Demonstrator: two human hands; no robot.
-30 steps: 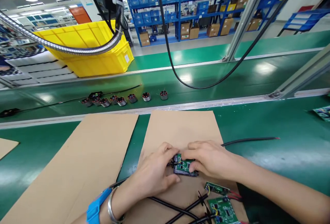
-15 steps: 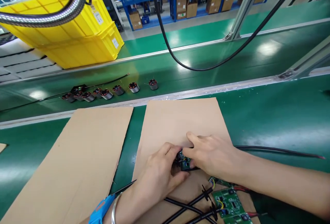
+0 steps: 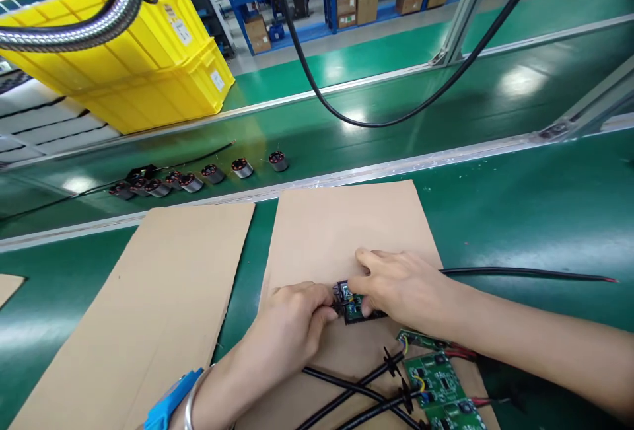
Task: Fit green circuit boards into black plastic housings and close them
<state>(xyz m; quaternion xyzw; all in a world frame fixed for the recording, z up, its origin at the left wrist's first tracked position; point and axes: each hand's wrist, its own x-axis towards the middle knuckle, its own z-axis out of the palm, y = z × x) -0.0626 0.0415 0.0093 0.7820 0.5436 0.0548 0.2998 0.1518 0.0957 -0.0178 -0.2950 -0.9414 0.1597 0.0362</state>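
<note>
A small green circuit board with a dark edge sits over the right cardboard sheet. My right hand grips it from the right, fingers and thumb covering much of it. At the board's left end, the thumb and fingertips of my left hand are pinched together on a small dark part that I cannot make out. Below my right forearm lie more green circuit boards with red wires, joined by yellow wires to black cables that cross each other. A blue object shows beside my left wrist.
Another cardboard sheet lies to the left on the green work surface. A black cable runs right from behind my right hand. Beyond the metal rail are several motor-like cylinders and yellow crates. A thick black cable hangs in front.
My left hand has shifted left, its fingers drawing together at the board's left end, so more of the board shows. My right hand stays on the board. The view has moved slightly.
</note>
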